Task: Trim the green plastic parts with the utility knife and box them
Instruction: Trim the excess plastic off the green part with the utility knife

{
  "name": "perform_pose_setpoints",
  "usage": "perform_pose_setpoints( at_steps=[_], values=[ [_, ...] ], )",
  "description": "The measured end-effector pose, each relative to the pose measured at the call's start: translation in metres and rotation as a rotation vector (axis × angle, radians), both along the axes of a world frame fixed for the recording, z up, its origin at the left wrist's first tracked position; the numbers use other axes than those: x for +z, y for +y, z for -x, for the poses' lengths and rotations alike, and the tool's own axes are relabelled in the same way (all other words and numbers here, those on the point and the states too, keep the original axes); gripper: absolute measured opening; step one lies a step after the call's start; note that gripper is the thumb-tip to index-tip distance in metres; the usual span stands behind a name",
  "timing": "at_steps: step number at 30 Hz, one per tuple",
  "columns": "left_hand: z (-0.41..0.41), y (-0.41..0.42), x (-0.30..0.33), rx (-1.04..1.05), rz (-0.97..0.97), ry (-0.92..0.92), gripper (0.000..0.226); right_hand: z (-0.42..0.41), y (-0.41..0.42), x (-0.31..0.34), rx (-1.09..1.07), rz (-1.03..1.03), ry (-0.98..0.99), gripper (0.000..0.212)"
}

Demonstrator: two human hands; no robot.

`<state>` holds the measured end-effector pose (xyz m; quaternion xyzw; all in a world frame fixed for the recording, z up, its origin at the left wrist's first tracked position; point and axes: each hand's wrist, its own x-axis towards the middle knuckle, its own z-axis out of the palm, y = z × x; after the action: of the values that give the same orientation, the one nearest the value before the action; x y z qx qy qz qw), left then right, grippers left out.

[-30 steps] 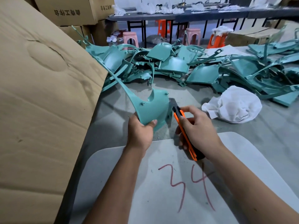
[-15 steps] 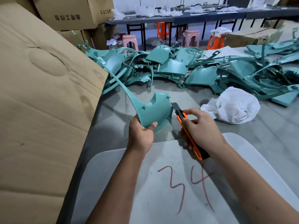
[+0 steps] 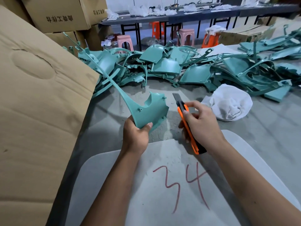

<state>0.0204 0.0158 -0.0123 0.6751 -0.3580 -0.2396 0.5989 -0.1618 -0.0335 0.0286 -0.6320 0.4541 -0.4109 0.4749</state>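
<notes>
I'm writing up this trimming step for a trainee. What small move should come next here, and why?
Probably bring the knife in the right hand leftward to the edge of the green part held by the left hand. The blade is out but sits clear of the part, so no cutting is happening now.

Left hand (image 3: 136, 137) gripping green part (image 3: 146, 111), right hand (image 3: 203, 126) holding utility knife (image 3: 189, 128)

Green part (image 3: 147, 110), orange-black knife (image 3: 189, 126)
</notes>
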Motion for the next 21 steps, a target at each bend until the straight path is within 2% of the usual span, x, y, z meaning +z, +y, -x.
perform_pose_setpoints(
  at_steps=[3,10,13,16,18,21],
  values=[
    [0.001,0.000,0.000,0.009,0.006,-0.001,0.030,-0.011,0.006,-0.001,0.080,0.040,-0.054,0.019],
    [-0.002,-0.003,0.001,0.007,0.031,0.088,0.032,-0.010,-0.001,-0.016,0.006,-0.110,0.142,0.016],
    [-0.001,-0.003,0.000,0.005,0.039,0.104,0.031,-0.010,-0.001,-0.014,-0.085,0.114,0.218,0.016],
    [-0.001,-0.004,0.002,-0.002,0.055,0.121,0.032,-0.019,0.006,-0.015,-0.017,0.200,0.233,0.018],
    [-0.003,-0.004,0.002,0.007,0.072,0.128,0.031,-0.019,0.006,-0.016,-0.018,0.117,0.284,0.017],
    [-0.006,-0.002,0.004,0.020,0.109,0.163,0.026,-0.016,0.003,-0.014,-0.020,-0.096,0.145,0.015]
  ],
)
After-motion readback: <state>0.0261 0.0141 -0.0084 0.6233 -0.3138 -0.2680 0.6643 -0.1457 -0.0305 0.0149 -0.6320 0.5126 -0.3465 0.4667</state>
